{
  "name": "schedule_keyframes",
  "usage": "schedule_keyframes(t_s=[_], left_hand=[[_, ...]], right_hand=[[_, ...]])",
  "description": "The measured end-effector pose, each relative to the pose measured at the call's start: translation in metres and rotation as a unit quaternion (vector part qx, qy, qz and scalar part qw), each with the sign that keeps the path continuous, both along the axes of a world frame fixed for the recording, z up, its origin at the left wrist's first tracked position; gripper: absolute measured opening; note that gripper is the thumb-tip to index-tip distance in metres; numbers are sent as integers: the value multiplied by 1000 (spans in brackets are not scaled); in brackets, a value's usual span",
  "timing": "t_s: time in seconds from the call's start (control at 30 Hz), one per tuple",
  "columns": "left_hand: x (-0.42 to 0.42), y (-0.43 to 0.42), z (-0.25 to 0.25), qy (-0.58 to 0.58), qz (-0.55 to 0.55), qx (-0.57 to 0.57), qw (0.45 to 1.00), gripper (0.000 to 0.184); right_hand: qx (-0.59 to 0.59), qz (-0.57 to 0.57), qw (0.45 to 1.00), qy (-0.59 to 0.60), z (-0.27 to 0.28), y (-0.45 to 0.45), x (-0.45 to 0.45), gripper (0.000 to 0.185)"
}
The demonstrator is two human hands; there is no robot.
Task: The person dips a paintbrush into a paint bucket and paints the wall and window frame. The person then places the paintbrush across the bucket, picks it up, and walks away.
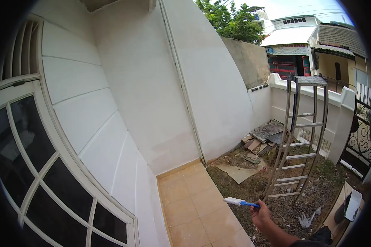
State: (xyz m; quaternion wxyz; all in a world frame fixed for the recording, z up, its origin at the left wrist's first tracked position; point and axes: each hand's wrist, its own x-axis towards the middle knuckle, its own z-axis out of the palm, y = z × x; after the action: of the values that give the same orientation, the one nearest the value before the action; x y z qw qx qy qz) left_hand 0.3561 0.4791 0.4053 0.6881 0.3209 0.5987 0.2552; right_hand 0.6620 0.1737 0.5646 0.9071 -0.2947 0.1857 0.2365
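Note:
My right hand [261,214] reaches in from the lower right, its fingers closed around the blue handle of a paintbrush [240,202]. The brush points left, and its bristle end is white. Behind it in the picture lie the tan floor tiles [189,210], and the brush appears apart from any wall. A white-painted wall [148,82] rises ahead, with faint patchy shading low down. My left hand is out of view.
A metal stepladder [299,156] stands on the rough ground to the right. Beyond it are stacked boards [259,142] and a low white wall [334,103]. A dark bucket [341,212] sits at the right edge. A white-framed window [39,177] fills the left side.

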Motion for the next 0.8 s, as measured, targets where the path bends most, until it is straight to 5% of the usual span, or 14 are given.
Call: schedule_keyframes(t_s=[0.33,0.47,0.8], left_hand=[[148,143,39,-45,-84,43,994,53],[198,192,51,-46,-107,64,991,53],[315,311,65,-7,-140,111,984,54]], right_hand=[[-80,33,994,-70,5,77,86,21],[-20,-100,995,-15,15,120,128,19],[-4,-51,999,4,-18,260,257,16]])
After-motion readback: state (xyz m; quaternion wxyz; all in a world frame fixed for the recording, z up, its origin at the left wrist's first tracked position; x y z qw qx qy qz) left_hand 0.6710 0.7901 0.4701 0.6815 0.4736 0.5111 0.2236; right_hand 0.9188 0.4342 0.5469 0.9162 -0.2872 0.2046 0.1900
